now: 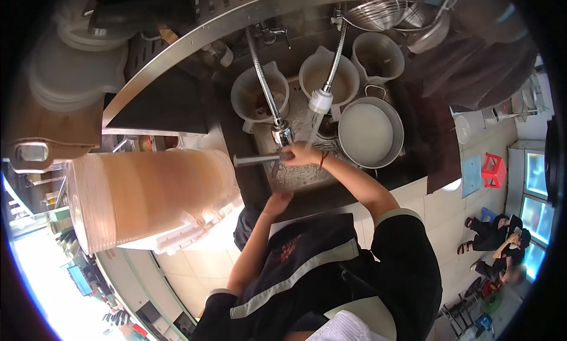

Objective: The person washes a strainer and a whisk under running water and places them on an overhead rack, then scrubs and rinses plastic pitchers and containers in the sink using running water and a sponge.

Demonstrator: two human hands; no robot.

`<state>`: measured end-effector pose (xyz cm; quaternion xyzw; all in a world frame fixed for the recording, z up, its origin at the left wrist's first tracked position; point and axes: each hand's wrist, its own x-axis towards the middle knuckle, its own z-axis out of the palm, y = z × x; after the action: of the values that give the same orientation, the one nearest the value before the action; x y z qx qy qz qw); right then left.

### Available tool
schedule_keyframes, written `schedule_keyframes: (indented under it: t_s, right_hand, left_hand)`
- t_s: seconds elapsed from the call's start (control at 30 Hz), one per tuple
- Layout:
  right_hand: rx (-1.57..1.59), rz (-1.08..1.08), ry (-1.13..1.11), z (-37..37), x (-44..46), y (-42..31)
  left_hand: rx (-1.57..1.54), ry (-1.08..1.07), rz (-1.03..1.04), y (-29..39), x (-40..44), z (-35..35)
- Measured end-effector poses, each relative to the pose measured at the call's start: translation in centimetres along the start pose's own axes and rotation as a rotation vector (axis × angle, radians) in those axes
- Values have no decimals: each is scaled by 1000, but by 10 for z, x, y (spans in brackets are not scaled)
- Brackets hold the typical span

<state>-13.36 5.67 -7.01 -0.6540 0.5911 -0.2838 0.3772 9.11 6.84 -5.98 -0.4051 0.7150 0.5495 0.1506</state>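
Black clothing with pale bands (295, 246) lies nearest, at the bottom. Beyond, the right hand (302, 154) curls around one end of a grey, metal-looking bar with a flared tip (257, 160), over a dark-rimmed sink (325, 201), near water from a white-headed flexible tap (321, 101). Firm fingers and slow turning should suit wet metal. The left hand (279, 201) is blurred; its grip cannot be told.

Glossy, smooth metal faucet head (282, 132)

red stool (494, 170) on the tiled floor (452, 214), two people (502, 237) nearby
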Motion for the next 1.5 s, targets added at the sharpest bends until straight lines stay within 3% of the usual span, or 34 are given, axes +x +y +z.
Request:
schedule_keyframes:
  t_s: [0.07,0.13,0.2,0.27,0.33,0.4,0.43,0.53,0.57,0.63,0.7,0.73,0.8,0.87,0.93,1.0,1.07,1.13,1.2,1.23,1.27,1.33,1.4,1.5]
  right_hand:
    - [64,66,-41,-11,-3,-4]
    - [407,179,11,-21,-5,-15]
    - [442,240,40,-21,-5,-8]
    - [420,400,343,-25,-9,-11]
    - [398,442,366,-28,-17,-11]
    - [800,323,538,-26,-26,-16]
    - [783,324,557,-29,-31,-16]
    - [794,408,648,-32,-48,-17]
    - [772,499,580,-33,-53,-16]
    - [612,505,544,-32,-58,-18]
    - [311,529,328,-53,-62,-36]
    - [301,534,343,-61,-67,-49]
    - [-228,287,542,-72,-78,-77]
    - [-352,256,447,-99,-91,-116]
    - [-563,-141,414,-105,-99,-137]
    - [-460,-224,391,-100,-104,-135]
    - [44,-76,162,-109,-113,-139]
    - [180,-123,293,-120,-126,-144]
    - [386,-207,438,-144,-146,-149]
    - [461,-245,566,-158,-155,-154]
    - [534,-278,692,-175,-165,-159]
    - [589,-317,903,-217,-187,-175]
    - [687,-384,1198,-255,-202,-190]
    - [533,-353,1476,-316,-225,-206]
  left_hand:
    - [-54,110,31,-2,29,4]
    - [-127,297,244,26,45,-3]
    - [-393,218,270,22,86,-6]
    - [-424,109,223,61,90,-26]
    - [-456,-1,179,68,94,-28]
    - [-268,33,258,71,103,-24]
    - [-195,84,365,78,93,-21]
    - [-159,-18,386,85,70,-20]
    - [-146,-51,392,89,62,-22]
    - [-557,-308,14,117,30,-36]
    - [-711,-350,-45,133,10,-44]
    - [-870,-380,-119,140,0,-48]
    - [-953,-453,-128,155,-22,-63]
    - [-1033,-528,-135,167,-39,-74]
    - [-1097,-714,-73,175,-53,-81]
    - [-1153,-805,-39,179,-61,-74]
    - [-1263,-1016,113,179,-66,-68]
    - [-1222,-941,116,177,-70,-74]
    - [-974,-635,194,175,-68,-77]
    - [-963,-509,198,169,-68,-79]
    - [-961,-520,214,161,-66,-78]
    - [-895,-232,173,140,-60,-76]
    - [-908,-265,166,117,-52,-74]
    - [-884,-262,120,102,-53,-69]
